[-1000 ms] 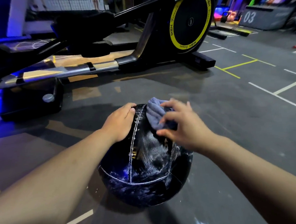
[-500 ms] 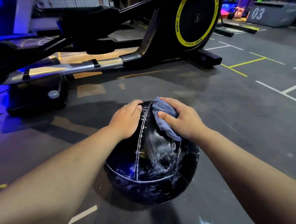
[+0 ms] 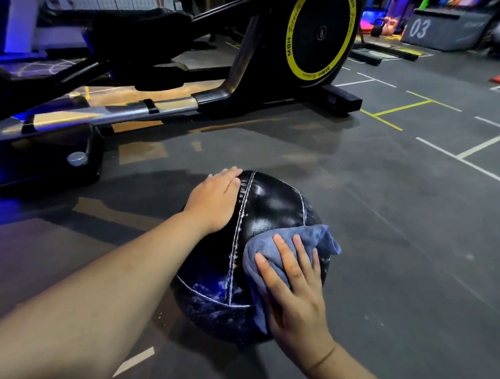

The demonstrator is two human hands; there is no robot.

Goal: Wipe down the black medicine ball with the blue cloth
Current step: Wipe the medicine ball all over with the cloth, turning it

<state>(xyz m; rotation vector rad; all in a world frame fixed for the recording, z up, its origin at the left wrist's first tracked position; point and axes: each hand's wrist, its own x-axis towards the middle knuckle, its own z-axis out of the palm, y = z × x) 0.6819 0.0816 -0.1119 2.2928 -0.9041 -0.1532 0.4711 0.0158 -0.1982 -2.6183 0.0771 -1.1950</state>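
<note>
The black ball (image 3: 269, 214), white-seamed and glossy, perhaps damp, sits on the floor; the crumpled blue cloth (image 3: 290, 247) lies against its near right side.

Black exercise machine (image 3: 236, 81) with yellow-ringed flywheel (image 3: 321, 35); grey box (image 3: 444, 31) marked "03"; kettlebells (image 3: 383, 26).

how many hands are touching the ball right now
2: the left hand rests flat on the ball's top left, and the right hand presses the cloth on its near right side.
</note>
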